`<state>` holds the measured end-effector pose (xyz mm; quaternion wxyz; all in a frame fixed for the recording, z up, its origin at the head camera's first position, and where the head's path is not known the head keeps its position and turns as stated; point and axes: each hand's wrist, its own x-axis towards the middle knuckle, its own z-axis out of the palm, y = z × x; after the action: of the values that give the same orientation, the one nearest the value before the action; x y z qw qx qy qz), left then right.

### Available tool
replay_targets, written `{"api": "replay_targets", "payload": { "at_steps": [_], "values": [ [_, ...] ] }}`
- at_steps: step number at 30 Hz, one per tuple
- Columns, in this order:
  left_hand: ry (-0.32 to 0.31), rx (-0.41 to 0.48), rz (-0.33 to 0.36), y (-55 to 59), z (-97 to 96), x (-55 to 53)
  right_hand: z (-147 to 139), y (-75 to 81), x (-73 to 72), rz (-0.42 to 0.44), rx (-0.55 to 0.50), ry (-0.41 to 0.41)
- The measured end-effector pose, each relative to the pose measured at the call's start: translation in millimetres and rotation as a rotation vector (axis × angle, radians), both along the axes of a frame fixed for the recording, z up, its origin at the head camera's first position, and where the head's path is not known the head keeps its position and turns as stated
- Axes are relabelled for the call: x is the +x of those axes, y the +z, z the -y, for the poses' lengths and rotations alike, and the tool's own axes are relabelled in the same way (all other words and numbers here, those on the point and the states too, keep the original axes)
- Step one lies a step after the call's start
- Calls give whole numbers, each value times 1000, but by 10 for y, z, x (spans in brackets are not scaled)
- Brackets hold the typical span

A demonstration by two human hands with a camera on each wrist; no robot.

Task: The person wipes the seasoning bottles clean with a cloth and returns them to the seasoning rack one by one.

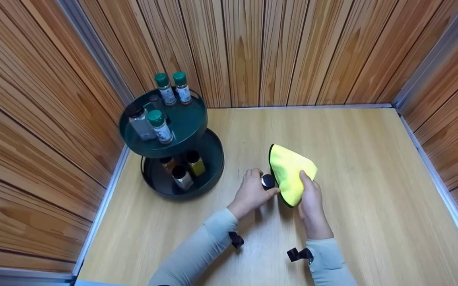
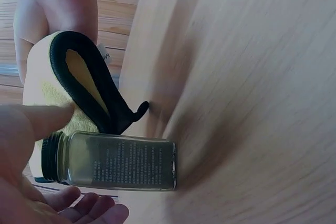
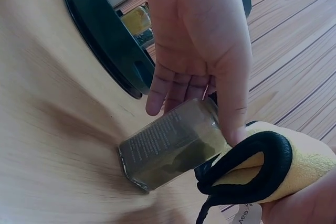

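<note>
My left hand [image 1: 253,191] holds a clear glass spice jar [image 2: 123,161] near its black lid [image 1: 268,181]. Printed text runs down one side, and the contents look greenish brown. The jar's base is close to the tabletop; whether it touches cannot be told. In my right hand [image 1: 311,200] is a folded yellow cloth [image 1: 291,171] with black edging, thumb on top. The cloth lies against the jar's lid end, and the left thumb reaches to its edge. A small white tag [image 3: 247,214] hangs from the cloth in the right wrist view.
At the left stands a dark green two-tier round rack [image 1: 153,151]. Its upper tier carries several jars, some with green caps [image 1: 156,118]; dark-lidded jars [image 1: 182,177] stand on the lower tier. Wood-panelled walls [image 1: 241,51] border the light wooden table [image 1: 372,178] at back and sides.
</note>
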<state>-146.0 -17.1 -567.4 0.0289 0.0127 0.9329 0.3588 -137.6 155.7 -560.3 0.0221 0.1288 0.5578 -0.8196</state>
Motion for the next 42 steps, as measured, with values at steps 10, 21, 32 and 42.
{"api": "replay_targets", "payload": {
  "at_steps": [10, 21, 32, 42],
  "values": [
    [-19, 65, 38, 64, 48, -40, 2, 16, -24, 0, -4, 24],
    [-133, 121, -2, 113, 151, -83, 75, 17, -18, -84, -14, 75],
    [-128, 102, 90, 107, 162, -133, 233, -364, -20, 103, 215, 121],
    [-160, 100, 38, 102, 176, -107, 261, 12, 11, -6, 48, 11]
  ]
}}
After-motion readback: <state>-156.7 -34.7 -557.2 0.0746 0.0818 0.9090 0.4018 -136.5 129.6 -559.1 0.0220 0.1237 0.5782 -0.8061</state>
